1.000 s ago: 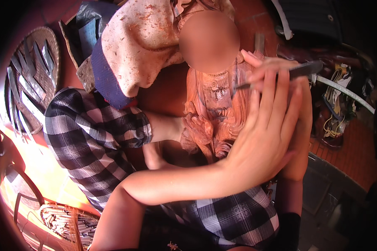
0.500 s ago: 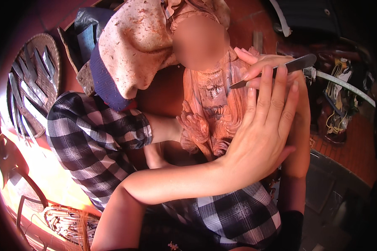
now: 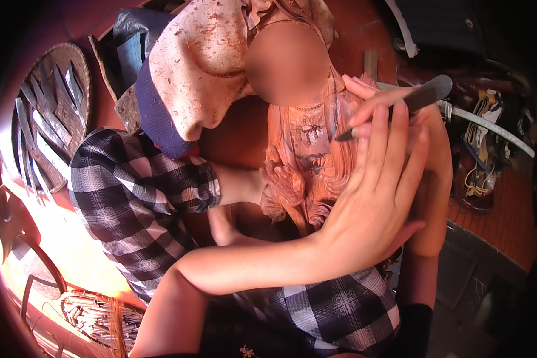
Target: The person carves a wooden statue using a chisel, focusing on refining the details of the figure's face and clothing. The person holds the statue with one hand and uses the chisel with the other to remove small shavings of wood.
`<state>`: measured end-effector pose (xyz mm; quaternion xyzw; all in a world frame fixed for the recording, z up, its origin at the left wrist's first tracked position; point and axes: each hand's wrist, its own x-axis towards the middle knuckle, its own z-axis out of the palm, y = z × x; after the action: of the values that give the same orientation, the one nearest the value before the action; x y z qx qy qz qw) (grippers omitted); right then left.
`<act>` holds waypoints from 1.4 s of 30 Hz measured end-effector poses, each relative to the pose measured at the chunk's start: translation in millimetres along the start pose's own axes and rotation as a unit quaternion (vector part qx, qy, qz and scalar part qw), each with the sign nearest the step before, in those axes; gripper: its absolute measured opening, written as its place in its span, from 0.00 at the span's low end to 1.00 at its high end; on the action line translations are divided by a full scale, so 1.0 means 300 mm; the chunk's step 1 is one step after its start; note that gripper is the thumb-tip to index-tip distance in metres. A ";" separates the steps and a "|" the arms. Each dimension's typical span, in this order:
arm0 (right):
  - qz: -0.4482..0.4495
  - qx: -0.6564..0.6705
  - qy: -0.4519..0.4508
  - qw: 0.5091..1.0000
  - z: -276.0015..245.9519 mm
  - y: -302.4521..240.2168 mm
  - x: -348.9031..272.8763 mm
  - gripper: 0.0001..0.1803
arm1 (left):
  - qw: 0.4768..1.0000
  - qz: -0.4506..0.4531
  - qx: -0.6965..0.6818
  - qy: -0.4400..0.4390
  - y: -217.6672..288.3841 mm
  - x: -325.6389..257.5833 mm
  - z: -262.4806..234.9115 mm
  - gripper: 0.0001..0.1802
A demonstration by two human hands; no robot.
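Observation:
A reddish carved wooden statue (image 3: 310, 161) stands tilted in front of me, with a robed chest and a carved hand. My right hand (image 3: 420, 107) reaches up from the right and grips a flat dark carving blade (image 3: 426, 95). The blade's pointed tip lies by the statue's chest, and its broad rounded end sticks out to the upper right. My left hand (image 3: 364, 197) crosses from the lower left. Its long fingers are stretched out and apart, lying against the blade and the right hand's fingers. Part of the right hand is hidden behind them.
Plaid-covered legs (image 3: 131, 197) flank the statue. A chip-strewn pale cloth (image 3: 203, 59) lies at upper left. Beyond it, a round woven tray (image 3: 80, 113) holds several metal blades. A basket of small rods (image 3: 89, 310) stands lower left; a cluttered pile (image 3: 483, 143) lies at right.
The blade's tip has slid slightly down and right along the chest, and the blade now looks blurred. My left fingers have spread a little. The whole view has shifted slightly.

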<state>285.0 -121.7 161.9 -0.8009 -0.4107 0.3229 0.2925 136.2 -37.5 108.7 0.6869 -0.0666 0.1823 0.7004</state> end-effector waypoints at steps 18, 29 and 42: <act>0.025 -0.022 0.077 0.996 0.047 -0.054 -0.006 0.08 | 0.999 -0.008 -0.050 -0.013 0.016 -0.006 -0.029 0.68; -0.016 -0.105 0.031 0.994 0.034 -0.044 -0.014 0.07 | 0.997 -0.009 -0.073 -0.015 0.032 -0.062 -0.031 0.67; -0.030 0.021 0.135 0.990 0.060 -0.026 -0.004 0.05 | 0.999 0.017 -0.031 0.015 -0.009 0.011 -0.016 0.63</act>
<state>267.2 -115.3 156.9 -0.8181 -0.3849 0.2111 0.3715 139.5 -32.2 107.0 0.6611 -0.0732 0.2020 0.7189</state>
